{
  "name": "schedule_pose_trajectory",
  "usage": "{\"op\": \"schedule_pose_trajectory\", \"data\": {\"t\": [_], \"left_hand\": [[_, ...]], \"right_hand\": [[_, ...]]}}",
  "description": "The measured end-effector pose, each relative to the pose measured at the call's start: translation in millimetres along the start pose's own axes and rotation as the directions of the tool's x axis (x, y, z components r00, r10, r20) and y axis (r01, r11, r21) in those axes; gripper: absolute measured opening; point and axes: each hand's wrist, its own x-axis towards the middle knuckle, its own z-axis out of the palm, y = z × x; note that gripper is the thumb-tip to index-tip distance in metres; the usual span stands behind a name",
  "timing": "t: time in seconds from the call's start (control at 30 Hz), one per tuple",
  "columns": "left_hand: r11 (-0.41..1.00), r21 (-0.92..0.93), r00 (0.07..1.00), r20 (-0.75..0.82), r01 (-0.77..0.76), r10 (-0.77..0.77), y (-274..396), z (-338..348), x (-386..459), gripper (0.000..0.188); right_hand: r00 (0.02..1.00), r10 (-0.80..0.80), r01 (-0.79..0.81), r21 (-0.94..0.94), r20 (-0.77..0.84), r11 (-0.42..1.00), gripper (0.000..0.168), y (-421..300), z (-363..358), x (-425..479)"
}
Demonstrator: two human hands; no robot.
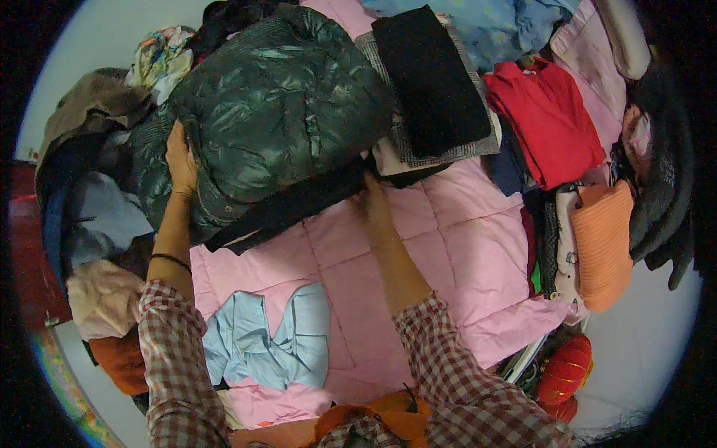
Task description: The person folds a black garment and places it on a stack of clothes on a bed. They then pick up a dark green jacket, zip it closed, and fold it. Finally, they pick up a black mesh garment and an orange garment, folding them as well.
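Observation:
A dark green puffer jacket (pixel 291 106), bundled into a broad shape, lies on dark folded cloth (pixel 291 207). My left hand (pixel 182 159) rests against its left side; whether the fingers grip it is unclear. My right hand (pixel 372 193) is blurred at the lower right corner of the dark cloth, with its fingertips hidden. Beneath these lies a pink quilted cover (pixel 364 291). Nearer to me a light blue garment (pixel 269 336) lies crumpled on the pink cover. Just right of the jacket, a folded black garment (pixel 431 81) tops a checked grey one (pixel 482 143).
Folded red clothing (pixel 546 120) and an orange ribbed knit (pixel 604 246) lie on the right. Brown (pixel 95 103), beige (pixel 106 297) and rust-coloured (pixel 120 358) clothes line the left edge. A red lantern-like ornament (pixel 566 369) is at the lower right.

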Motion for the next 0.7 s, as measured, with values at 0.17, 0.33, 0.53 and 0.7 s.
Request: {"op": "schedule_pose_trajectory", "data": {"t": [0.17, 0.33, 0.53, 0.7], "left_hand": [[0.987, -0.154, 0.993, 0.111, 0.053, -0.036, 31, 22, 52, 0.055], [0.983, -0.169, 0.972, 0.209, -0.07, 0.105, -51, -42, 72, 0.058], [0.955, -0.295, 0.982, 0.188, 0.032, 0.025, -82, -28, 16, 0.062], [0.959, -0.269, 0.995, 0.07, 0.092, -0.076, -95, 2, -26, 0.059]], "right_hand": [[0.994, 0.099, -0.1, -0.033, -0.043, 0.994, 0.023, 14, -24, 71], [0.916, 0.39, -0.373, 0.157, -0.096, 0.915, 0.027, 78, 54, 29], [0.987, 0.162, -0.159, 0.28, 0.011, 0.947, 0.027, 70, 54, 3], [0.999, -0.045, 0.05, 0.311, -0.023, 0.949, 0.025, 29, 25, -23]]}}
